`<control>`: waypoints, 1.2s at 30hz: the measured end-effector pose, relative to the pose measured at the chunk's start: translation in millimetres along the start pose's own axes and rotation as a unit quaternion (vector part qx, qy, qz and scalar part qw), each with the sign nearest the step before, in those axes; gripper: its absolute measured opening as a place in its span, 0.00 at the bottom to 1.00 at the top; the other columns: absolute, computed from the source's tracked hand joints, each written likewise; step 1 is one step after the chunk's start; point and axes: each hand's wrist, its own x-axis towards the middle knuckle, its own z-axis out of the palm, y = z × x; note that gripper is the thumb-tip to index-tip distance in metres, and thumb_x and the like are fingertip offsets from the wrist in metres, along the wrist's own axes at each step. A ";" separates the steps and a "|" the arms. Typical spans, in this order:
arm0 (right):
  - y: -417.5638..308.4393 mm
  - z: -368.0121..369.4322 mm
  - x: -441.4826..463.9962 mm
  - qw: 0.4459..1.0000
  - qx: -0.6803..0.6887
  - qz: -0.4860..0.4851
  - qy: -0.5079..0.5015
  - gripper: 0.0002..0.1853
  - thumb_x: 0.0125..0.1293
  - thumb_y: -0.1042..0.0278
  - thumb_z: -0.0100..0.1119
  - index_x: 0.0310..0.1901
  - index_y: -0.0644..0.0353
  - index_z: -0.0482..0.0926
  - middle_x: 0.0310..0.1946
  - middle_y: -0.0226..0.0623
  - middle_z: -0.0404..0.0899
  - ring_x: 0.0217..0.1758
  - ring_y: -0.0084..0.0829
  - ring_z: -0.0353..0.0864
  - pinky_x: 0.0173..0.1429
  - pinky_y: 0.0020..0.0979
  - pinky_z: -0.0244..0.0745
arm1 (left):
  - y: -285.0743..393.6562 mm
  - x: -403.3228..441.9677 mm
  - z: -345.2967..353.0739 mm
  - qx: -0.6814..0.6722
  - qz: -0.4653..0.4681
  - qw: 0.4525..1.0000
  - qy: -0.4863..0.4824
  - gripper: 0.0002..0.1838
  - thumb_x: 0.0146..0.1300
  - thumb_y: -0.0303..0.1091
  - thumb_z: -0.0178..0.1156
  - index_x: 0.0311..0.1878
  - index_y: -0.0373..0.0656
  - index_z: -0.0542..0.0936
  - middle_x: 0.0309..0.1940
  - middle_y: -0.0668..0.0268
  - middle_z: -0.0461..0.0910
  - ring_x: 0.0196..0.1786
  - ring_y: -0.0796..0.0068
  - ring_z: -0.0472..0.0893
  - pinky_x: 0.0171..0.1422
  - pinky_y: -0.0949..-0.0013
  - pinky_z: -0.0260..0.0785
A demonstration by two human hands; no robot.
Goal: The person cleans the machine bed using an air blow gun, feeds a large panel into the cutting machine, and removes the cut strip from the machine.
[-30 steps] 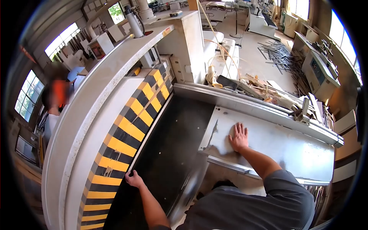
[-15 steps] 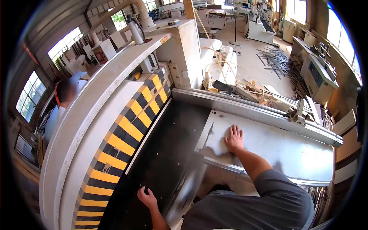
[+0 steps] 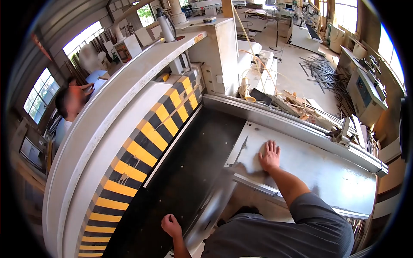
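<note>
My right hand (image 3: 269, 155) lies flat, fingers stretched out, on the pale metal side table (image 3: 331, 172), whose surface is worn and smudged. Over the black machine bed (image 3: 202, 150), near its front edge, my left hand (image 3: 171, 224) is curled into a loose fist; nothing shows in it. Whether that hand touches the bed is hard to tell. To its left stands a long machine beam (image 3: 124, 105) with a yellow-and-black striped guard (image 3: 129, 167) along the bed.
A metal fence (image 3: 297, 131) with a clamp-like stop (image 3: 343, 135) runs along the far edge. Wood offcuts (image 3: 297, 107) and a pile of strips (image 3: 325, 77) lie beyond. Two people are behind the beam at left, one in orange (image 3: 77, 92). A bench machine (image 3: 361, 86) stands right.
My left hand's fingers have curled in from a looser, spread pose. My right hand stays flat on the metal table. The view has shifted slightly, and a person in orange now shows at left.
</note>
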 end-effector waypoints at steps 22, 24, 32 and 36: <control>-3.5 -5.0 -1.0 1.000 0.014 -0.002 -0.005 0.43 0.77 0.43 0.56 0.85 0.61 0.62 0.90 0.45 0.54 0.95 0.46 0.44 0.94 0.55 0.36 | 8.2 0.6 -9.5 0.015 0.031 0.999 -0.028 0.21 0.72 0.40 0.70 0.25 0.41 0.77 0.26 0.57 0.79 0.34 0.51 0.78 0.46 0.49 0.68; -3.8 -4.9 -0.3 1.000 0.011 -0.003 -0.006 0.43 0.77 0.44 0.56 0.85 0.61 0.62 0.90 0.45 0.54 0.95 0.46 0.44 0.94 0.55 0.37 | 4.9 1.2 -7.3 0.014 0.033 0.999 -0.029 0.20 0.72 0.40 0.70 0.25 0.41 0.77 0.26 0.57 0.79 0.34 0.51 0.78 0.46 0.49 0.68; 0.6 0.8 0.3 1.000 0.002 -0.005 -0.005 0.42 0.79 0.43 0.56 0.86 0.59 0.61 0.90 0.44 0.53 0.95 0.45 0.44 0.94 0.53 0.36 | 8.5 0.3 -8.4 0.025 0.031 0.999 -0.021 0.20 0.73 0.40 0.70 0.26 0.42 0.77 0.26 0.57 0.78 0.34 0.50 0.77 0.46 0.49 0.68; -3.8 -5.4 -2.0 1.000 0.003 -0.003 -0.010 0.42 0.79 0.44 0.55 0.86 0.59 0.61 0.90 0.44 0.53 0.95 0.45 0.43 0.94 0.53 0.36 | 7.2 1.4 -10.1 0.024 0.036 0.999 -0.026 0.21 0.73 0.41 0.70 0.26 0.42 0.77 0.26 0.57 0.78 0.34 0.50 0.77 0.45 0.49 0.68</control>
